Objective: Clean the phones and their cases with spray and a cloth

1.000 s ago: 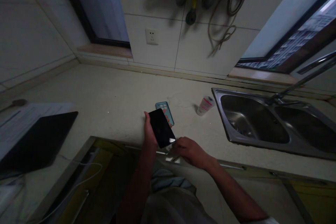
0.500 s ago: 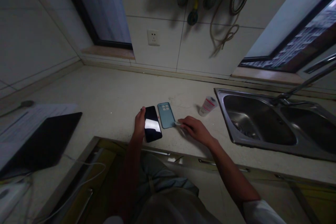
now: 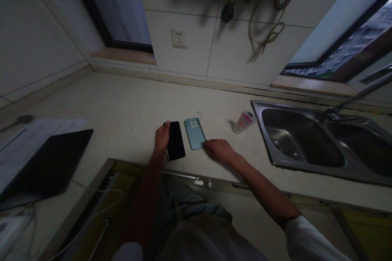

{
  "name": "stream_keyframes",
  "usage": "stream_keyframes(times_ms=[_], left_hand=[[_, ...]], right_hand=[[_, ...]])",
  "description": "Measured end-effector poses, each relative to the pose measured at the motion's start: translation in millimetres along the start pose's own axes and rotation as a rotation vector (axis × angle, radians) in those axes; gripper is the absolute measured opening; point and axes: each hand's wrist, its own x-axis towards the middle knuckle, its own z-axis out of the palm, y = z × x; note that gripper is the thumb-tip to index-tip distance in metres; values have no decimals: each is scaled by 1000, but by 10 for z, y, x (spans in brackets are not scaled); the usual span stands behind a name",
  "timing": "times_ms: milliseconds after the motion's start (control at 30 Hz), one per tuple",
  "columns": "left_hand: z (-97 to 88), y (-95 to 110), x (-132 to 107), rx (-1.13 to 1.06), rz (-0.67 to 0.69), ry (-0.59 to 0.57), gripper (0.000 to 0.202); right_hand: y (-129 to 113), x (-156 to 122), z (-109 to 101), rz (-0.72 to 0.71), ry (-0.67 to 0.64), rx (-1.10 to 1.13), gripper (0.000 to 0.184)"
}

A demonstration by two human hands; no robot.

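A black smartphone [image 3: 176,142] lies dark-faced in my left hand [image 3: 162,137], which grips its left long edge with the thumb over the upper corner. Just right of it a translucent blue-green phone case [image 3: 195,133] rests on the counter, its camera cutout at the far end. My right hand [image 3: 219,150] is closed, its fingertips pinching the case's near right corner. Whether anything else is between those fingers is hidden.
A white tube with pink print [image 3: 243,122] stands beside the steel double sink [image 3: 261,138] on the right. On the left, a dark flat panel [image 3: 49,163] partly covers paper sheets [image 3: 61,124]. A white cable [image 3: 107,191] hangs over the counter edge.
My right hand has shifted slightly left onto the case's corner, and the pale item seen at its fingertips no longer shows. The phone has tilted, losing the bright reflection on its screen.
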Motion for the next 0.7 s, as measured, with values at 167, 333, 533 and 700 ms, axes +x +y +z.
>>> stream_keyframes(times_ms=[167, 333, 533, 700], left_hand=[[16, 31, 123, 335, 212, 90, 29], [61, 102, 13, 847, 221, 20, 67], [129, 177, -140, 1240, 305, -2, 69], [156, 171, -263, 1196, 378, 8, 61]], right_hand=[[84, -76, 18, -92, 8, -41, 21], [180, -154, 64, -161, 118, -11, 27], [273, -216, 205, -269, 342, 51, 36], [288, -281, 278, -356, 492, 61, 40]])
